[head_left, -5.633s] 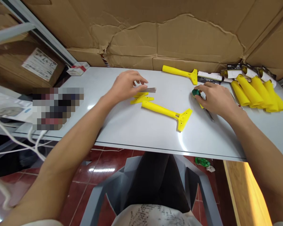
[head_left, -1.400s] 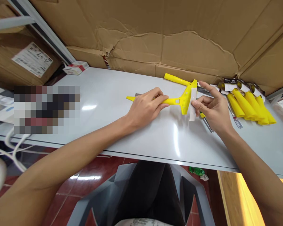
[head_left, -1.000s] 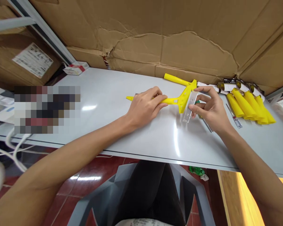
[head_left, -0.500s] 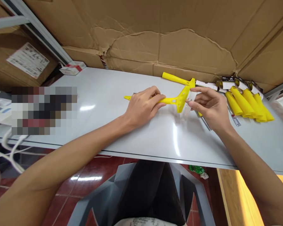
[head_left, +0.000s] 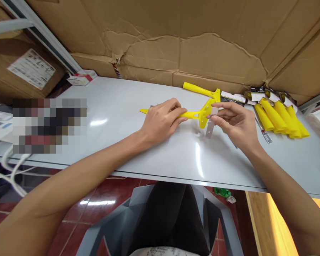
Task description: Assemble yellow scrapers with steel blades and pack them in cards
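My left hand [head_left: 162, 119] is closed around the handle of a yellow scraper [head_left: 204, 114], its flat head pointing right. Between the thumb and fingers of my right hand [head_left: 236, 121] is a thin flat greyish blade [head_left: 210, 129] with small holes, held upright at the right edge of the scraper head. Whether blade and head touch I cannot tell. Behind lies a second yellow scraper [head_left: 200, 89], its head turned toward the right.
To the right lie several yellow tubular handles [head_left: 280, 115] in a row, with black-and-white labels [head_left: 234, 97] near them. A slim tool with a clear end [head_left: 266, 136] sits beside them. A cardboard sheet [head_left: 154, 57] stands along the back; a small red-white box [head_left: 82, 77] is at back left.
The blade in my right hand has turned, so its grey face with holes now shows, and my right fingers have shifted slightly. My left hand and the scraper have stayed in place.
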